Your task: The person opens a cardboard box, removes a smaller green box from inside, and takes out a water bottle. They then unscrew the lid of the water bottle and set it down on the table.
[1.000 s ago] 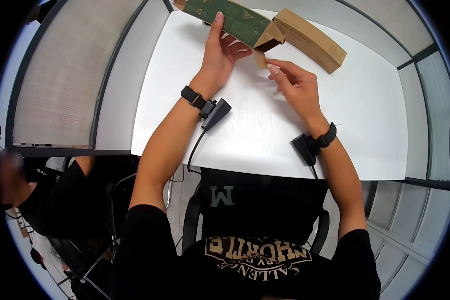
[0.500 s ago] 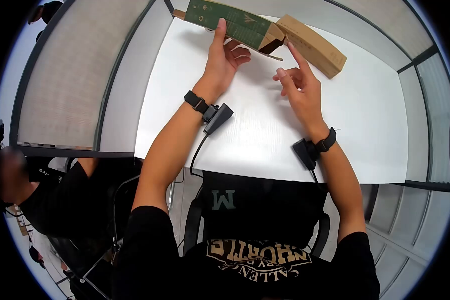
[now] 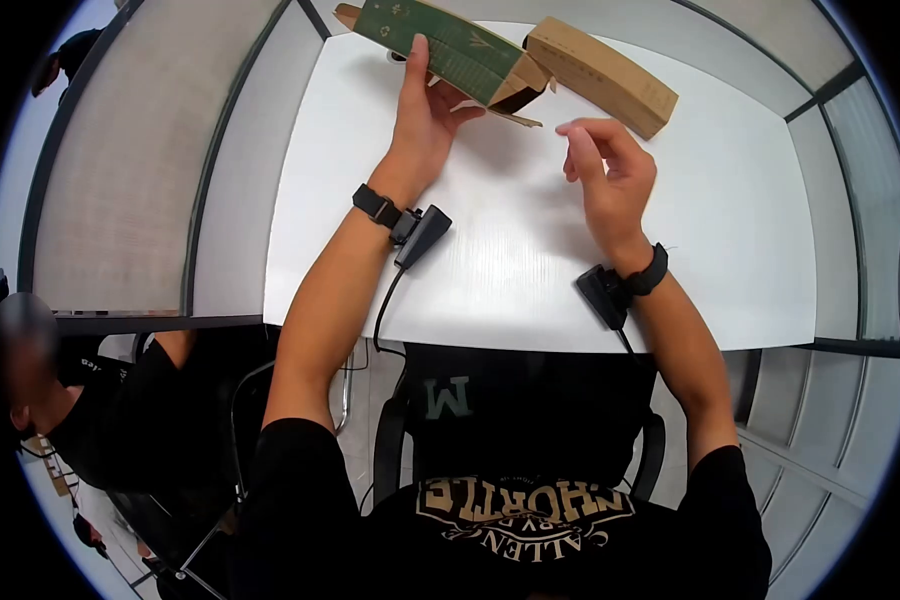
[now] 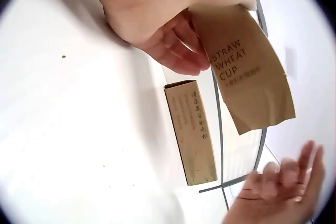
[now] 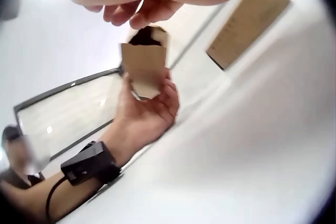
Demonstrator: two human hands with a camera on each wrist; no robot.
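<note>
Head view: the left hand [image 3: 425, 128] grips a green box [image 3: 462, 50], likely steadying its open end [image 3: 520, 93] for the empty, loosely bent right hand [image 3: 616, 175]. Left wrist: a second box [image 4: 192, 137] lies beyond the left fingers. Right wrist: the opening faces the right hand.

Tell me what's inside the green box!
Only a dark hollow shows at the open end of the green box. Everything deeper is covered by the box and shadow, so I can't tell whether anything's inside.
</note>
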